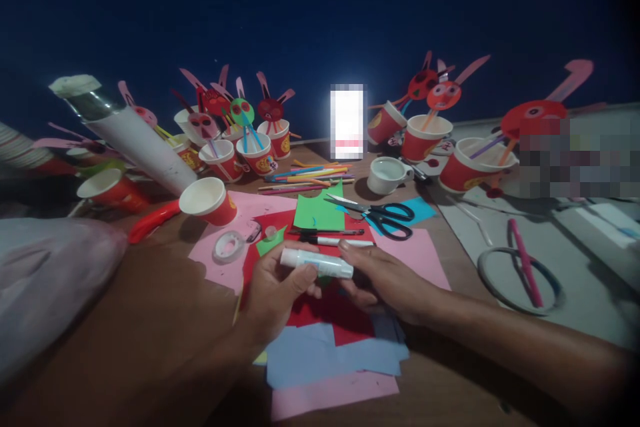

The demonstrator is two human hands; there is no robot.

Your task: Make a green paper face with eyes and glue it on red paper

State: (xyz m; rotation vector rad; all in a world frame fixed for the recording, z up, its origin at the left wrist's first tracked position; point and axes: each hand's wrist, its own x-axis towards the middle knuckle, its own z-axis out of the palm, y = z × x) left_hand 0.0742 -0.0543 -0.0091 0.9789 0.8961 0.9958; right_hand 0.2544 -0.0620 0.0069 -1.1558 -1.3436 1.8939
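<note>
A white glue stick lies crosswise in front of me, above the coloured paper. My left hand is closed around its left part, with the thumb along the front. My right hand is at its right end, thumb along the upper edge and fingers curled below. Just beyond are a black-and-white marker and a dark pen. Red paper lies under the hands, with light blue sheets nearer me. Black-handled scissors rest by green paper.
Left stand a white-lined red paper cup, a tape roll, a red-handled tool and a plastic bag. A white cup and several cups with paper rabbit heads line the back. A grey ring lies right.
</note>
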